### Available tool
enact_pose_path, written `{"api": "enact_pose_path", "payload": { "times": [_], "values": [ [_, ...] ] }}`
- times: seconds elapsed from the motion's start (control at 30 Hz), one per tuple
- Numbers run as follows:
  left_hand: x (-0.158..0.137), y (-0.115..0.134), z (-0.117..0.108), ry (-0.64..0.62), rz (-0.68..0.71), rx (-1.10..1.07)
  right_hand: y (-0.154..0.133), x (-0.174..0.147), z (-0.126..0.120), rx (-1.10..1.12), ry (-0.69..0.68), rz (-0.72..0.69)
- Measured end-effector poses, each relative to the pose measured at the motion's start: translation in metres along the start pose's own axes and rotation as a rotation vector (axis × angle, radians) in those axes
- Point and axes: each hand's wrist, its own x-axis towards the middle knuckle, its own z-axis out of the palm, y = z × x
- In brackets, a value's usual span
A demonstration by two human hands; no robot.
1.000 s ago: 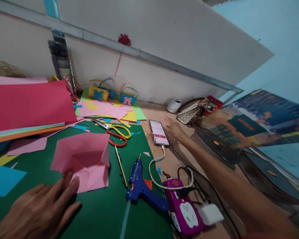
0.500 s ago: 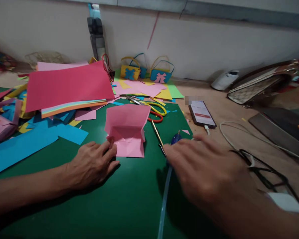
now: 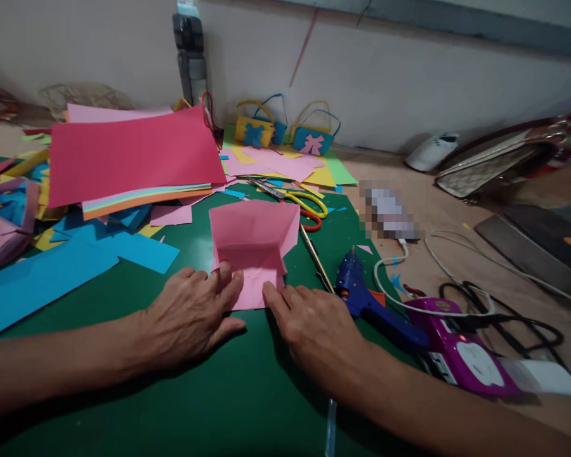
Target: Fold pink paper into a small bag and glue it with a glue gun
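A pink folded paper piece (image 3: 254, 235) sits on the green mat, its back panel standing up and its front part lying low. My left hand (image 3: 195, 311) rests at its left front corner, fingertips on the paper and thumb stretched apart on the mat. At the right front edge, my right hand (image 3: 316, 327) presses one fingertip onto the paper, its other fingers bent close together. Partly behind the right hand lies a blue glue gun (image 3: 375, 308), and a clear glue stick (image 3: 330, 425) shows below that wrist.
Scissors (image 3: 309, 206) and a thin pointed tool (image 3: 316, 257) lie beyond the paper. Colored sheets (image 3: 136, 155) and blue strips (image 3: 42, 285) are at left. Small paper bags (image 3: 314, 139) stand by the wall. A phone (image 3: 390, 212), cables and a purple device (image 3: 466, 352) lie at right.
My right hand has let go of the glue gun and moved left onto the pink paper. The gun now lies on the mat. My left hand stays at the paper's left corner.
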Motion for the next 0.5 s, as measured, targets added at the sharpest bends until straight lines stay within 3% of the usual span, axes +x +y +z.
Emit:
{"api": "enact_pose_path", "payload": {
  "times": [0.23, 0.5],
  "values": [
    [-0.0029, 0.0003, 0.0000, 0.013, 0.001, 0.026, 0.0033, 0.0025, 0.0013, -0.020, -0.014, -0.030],
    [-0.0100, -0.0011, 0.0027, 0.035, 0.029, 0.024, 0.0066, -0.0027, 0.0027, 0.011, 0.159, -0.095]
  ]
}}
